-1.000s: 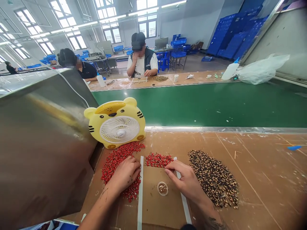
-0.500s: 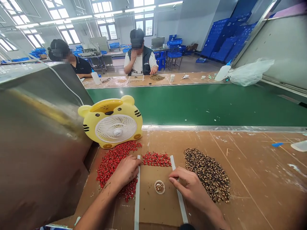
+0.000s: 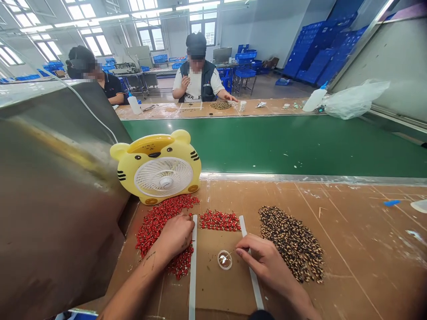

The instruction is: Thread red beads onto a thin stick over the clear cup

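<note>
My left hand [image 3: 177,232] rests over the heap of small red pieces [image 3: 154,223], beside the left white strip. Its fingers are curled and mostly hidden, so what they hold I cannot make out. Between thumb and forefinger, my right hand [image 3: 262,254] pinches a thin stick [image 3: 231,253], pointing left toward a small round clear cup [image 3: 224,260]. This cup stands on a cardboard sheet [image 3: 222,289] between two white strips. Along the sheet's far end lie rows of red pieces with pale tips [image 3: 219,221].
Right of my right hand spreads a heap of black-and-tan pieces [image 3: 292,244]. A yellow animal-faced fan [image 3: 156,169] stands behind the red heap, beside a metal housing [image 3: 56,191]. Beyond the bench runs a green belt [image 3: 260,146]; two people sit across it.
My left fingers have curled inward over the red heap. The stick in my right hand shows more plainly near the cup. The person opposite has lowered one hand and reached out the other.
</note>
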Demonstrator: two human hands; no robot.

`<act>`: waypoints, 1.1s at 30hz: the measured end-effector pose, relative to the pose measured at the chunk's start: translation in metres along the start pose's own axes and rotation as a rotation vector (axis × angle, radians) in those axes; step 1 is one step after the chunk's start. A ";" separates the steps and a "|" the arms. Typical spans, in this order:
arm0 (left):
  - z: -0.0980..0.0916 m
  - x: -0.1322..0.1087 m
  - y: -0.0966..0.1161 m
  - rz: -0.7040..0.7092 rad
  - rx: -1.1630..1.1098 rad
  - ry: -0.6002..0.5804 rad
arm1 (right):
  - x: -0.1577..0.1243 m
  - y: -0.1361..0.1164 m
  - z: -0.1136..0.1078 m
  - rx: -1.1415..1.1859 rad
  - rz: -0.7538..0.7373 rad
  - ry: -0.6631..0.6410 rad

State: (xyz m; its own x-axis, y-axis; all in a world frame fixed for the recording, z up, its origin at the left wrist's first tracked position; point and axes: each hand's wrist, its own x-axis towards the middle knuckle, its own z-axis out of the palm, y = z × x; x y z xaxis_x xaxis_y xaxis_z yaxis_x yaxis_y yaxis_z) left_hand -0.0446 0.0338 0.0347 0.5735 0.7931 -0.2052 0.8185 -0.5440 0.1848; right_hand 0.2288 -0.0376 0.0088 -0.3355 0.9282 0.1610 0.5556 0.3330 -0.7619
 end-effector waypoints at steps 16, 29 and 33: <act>-0.001 -0.009 -0.005 -0.171 -0.817 0.431 | 0.000 -0.002 0.011 0.023 0.048 -0.063; 0.031 0.006 0.023 -0.096 -1.682 0.225 | 0.015 -0.011 0.010 -0.164 -0.225 -0.189; 0.039 0.002 0.023 -0.115 -1.693 0.261 | 0.017 -0.003 0.015 -0.202 -0.245 -0.124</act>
State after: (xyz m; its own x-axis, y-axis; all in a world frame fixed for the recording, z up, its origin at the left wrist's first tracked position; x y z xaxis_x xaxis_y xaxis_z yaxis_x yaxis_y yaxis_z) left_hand -0.0235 0.0128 0.0012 0.3579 0.9181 -0.1704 -0.1924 0.2511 0.9487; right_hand 0.2097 -0.0253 0.0041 -0.5607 0.7933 0.2373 0.5820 0.5814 -0.5686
